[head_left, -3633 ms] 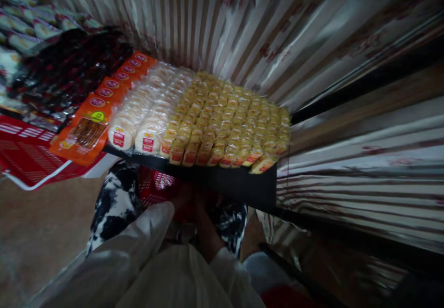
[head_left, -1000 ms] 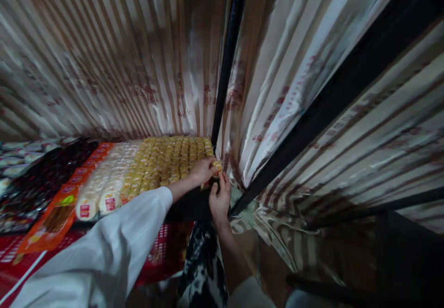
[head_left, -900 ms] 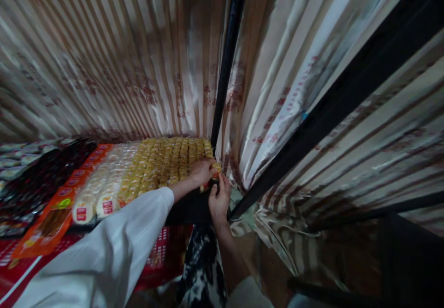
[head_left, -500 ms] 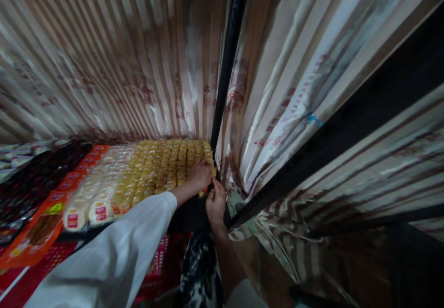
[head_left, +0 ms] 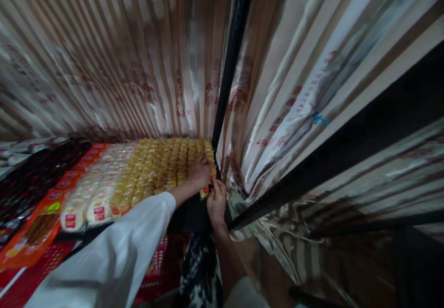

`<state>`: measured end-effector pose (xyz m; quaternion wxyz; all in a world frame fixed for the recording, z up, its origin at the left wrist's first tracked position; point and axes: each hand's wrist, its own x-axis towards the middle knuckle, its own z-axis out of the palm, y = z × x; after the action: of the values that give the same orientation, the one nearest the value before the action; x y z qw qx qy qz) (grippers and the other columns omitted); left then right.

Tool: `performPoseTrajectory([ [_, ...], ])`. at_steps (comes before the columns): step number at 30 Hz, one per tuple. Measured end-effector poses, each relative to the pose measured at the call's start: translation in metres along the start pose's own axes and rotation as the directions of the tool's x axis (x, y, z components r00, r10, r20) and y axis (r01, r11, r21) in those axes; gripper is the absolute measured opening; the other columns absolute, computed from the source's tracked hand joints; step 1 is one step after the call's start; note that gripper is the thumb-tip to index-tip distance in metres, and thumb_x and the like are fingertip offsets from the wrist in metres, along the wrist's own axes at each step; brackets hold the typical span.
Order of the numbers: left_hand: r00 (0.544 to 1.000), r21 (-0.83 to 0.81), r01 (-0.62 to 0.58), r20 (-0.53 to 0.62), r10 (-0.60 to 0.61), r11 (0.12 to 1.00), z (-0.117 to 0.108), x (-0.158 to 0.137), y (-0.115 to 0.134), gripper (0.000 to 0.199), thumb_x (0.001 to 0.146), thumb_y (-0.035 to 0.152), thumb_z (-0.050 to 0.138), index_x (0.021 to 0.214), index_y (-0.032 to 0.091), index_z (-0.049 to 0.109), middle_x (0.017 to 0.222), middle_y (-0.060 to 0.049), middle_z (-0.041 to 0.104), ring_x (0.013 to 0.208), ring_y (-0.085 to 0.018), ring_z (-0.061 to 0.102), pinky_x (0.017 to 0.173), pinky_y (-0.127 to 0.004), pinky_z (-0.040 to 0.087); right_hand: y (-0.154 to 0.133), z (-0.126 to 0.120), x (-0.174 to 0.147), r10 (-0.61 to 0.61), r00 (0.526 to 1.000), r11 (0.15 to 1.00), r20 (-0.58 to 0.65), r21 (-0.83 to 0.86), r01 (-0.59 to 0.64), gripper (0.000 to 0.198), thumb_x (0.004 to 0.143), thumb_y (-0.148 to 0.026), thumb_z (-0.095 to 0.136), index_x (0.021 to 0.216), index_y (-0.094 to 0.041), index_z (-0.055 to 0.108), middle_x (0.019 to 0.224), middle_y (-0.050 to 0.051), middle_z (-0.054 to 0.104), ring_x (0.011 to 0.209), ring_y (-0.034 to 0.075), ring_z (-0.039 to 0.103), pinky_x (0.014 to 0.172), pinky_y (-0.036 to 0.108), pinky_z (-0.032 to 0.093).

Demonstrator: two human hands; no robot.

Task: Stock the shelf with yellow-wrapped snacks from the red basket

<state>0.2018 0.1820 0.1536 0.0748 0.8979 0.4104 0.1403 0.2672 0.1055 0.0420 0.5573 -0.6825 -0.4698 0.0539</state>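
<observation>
Rows of small clear packets with yellow contents [head_left: 163, 160] fill the right end of a dark shelf [head_left: 189, 215]. My left hand [head_left: 199, 174] reaches over from the left to the right edge of these rows, its fingers closed on a yellow packet [head_left: 204, 192] with a red label. My right hand [head_left: 217, 201] is just to the right, thumb and fingers pinched at the same packet's edge, close to the left fingertips. My fingers hide part of the packet.
A black upright post [head_left: 227, 67] stands behind the shelf corner, and a black beam [head_left: 312, 160] slants off to the right. Left of the yellow rows lie white packets [head_left: 95, 178], an orange bag [head_left: 41, 229] and dark red packets [head_left: 34, 183]. Striped plastic-wrapped stock [head_left: 138, 67] rises behind. Red crates [head_left: 156, 271] sit below.
The view has shifted slightly. Both hands stay at the right edge of the yellow rows, with the red-labelled end of the packet showing a little more between them.
</observation>
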Motion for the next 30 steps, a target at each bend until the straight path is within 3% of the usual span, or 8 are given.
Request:
performPoseTrajectory([
  [10,0.999,0.013,0.042,-0.002,-0.042,0.999,-0.001,0.000,0.001,0.021,0.080,0.014,0.050,0.092,0.013,0.066,0.097,-0.012,0.061,0.105,-0.026,0.048,0.091,-0.035,0.040,-0.003,-0.002,-0.001,-0.012,1.000,1.000,0.018,-0.011,0.012,0.048,0.075,-0.008,0.035,0.113,-0.016,0.064,0.108,0.011,0.058,0.104,0.020,0.052,0.095,0.037,0.043],
  [17,0.991,-0.088,-0.018,-0.132,0.006,0.996,-0.002,-0.026,0.007,0.022,0.081,0.012,0.047,0.094,0.014,0.064,0.100,-0.011,0.060,0.103,-0.024,0.047,0.093,-0.035,0.041,-0.005,-0.008,0.001,-0.009,1.000,0.997,-0.017,0.073,0.010,0.039,0.076,-0.012,0.035,0.097,-0.015,0.068,0.101,0.011,0.060,0.099,0.020,0.054,0.093,0.039,0.043],
  [24,0.962,-0.372,-0.170,-0.265,0.071,0.912,0.007,-0.108,0.010,0.029,0.078,0.004,0.043,0.095,0.017,0.064,0.095,-0.007,0.062,0.095,-0.019,0.053,0.088,-0.033,0.046,-0.032,-0.022,-0.018,-0.065,0.998,0.985,-0.005,0.162,0.065,0.033,0.078,-0.013,0.037,0.094,-0.018,0.066,0.099,0.009,0.061,0.096,0.019,0.057,0.089,0.037,0.046],
  [28,0.968,-0.520,-0.111,-0.248,-0.025,0.847,0.021,-0.174,0.002,0.031,0.080,0.004,0.039,0.096,0.019,0.061,0.094,-0.005,0.062,0.091,-0.015,0.057,0.082,-0.027,0.048,-0.059,-0.030,-0.064,-0.061,0.989,0.959,0.133,0.284,0.021,0.029,0.082,-0.014,0.038,0.090,-0.019,0.066,0.097,0.007,0.062,0.085,0.016,0.061,0.079,0.031,0.051],
  [30,0.965,-0.589,-0.045,-0.236,-0.118,0.807,0.027,-0.208,-0.002,0.025,0.083,0.007,0.038,0.091,0.019,0.059,0.088,-0.004,0.061,0.083,-0.013,0.057,0.075,-0.023,0.047,-0.068,-0.030,-0.098,-0.051,0.977,0.956,0.205,0.294,-0.012,0.028,0.082,-0.013,0.038,0.085,-0.020,0.066,0.090,0.006,0.064,0.089,0.016,0.061,0.081,0.031,0.050],
])
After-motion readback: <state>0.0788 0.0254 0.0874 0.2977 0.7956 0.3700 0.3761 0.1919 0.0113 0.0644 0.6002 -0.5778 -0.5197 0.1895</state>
